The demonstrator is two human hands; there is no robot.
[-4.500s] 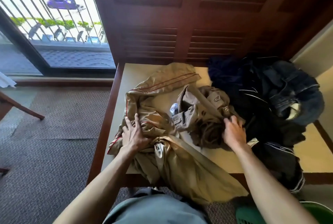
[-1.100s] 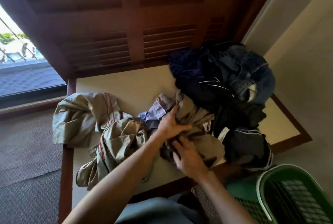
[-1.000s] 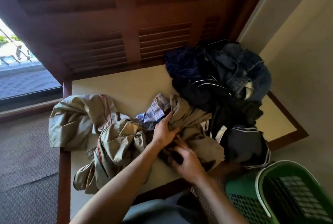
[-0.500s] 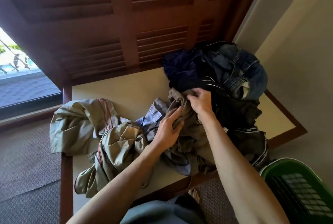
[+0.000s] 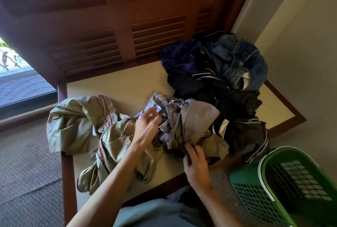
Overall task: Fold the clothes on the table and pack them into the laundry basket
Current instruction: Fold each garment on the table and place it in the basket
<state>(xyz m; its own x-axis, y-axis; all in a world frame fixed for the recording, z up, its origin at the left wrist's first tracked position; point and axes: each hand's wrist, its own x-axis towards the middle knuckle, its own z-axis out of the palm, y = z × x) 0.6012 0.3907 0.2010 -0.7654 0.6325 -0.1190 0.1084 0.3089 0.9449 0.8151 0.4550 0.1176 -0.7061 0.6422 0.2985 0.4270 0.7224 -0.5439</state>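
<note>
A crumpled grey-brown garment (image 5: 193,117) lies at the middle of the cream-topped table (image 5: 120,88). My right hand (image 5: 196,164) touches its near lower edge with fairly straight fingers. My left hand (image 5: 145,130) is over the garment's left side, next to a blue plaid cloth (image 5: 156,100); its fingertips are blurred. A khaki jacket with red piping (image 5: 91,126) sprawls to the left and hangs over the table's left edge. The green laundry basket (image 5: 291,188) stands on the floor at the lower right, and nothing shows inside it.
A heap of dark clothes (image 5: 204,80) with blue jeans (image 5: 242,62) on top fills the table's back right. Brown louvred shutters (image 5: 145,26) stand behind the table and a pale wall is on the right. Carpet lies to the left.
My right hand has dropped from the garment's top to its near lower edge. The garment has been turned and bunched. My left hand has shifted slightly left, towards the plaid cloth.
</note>
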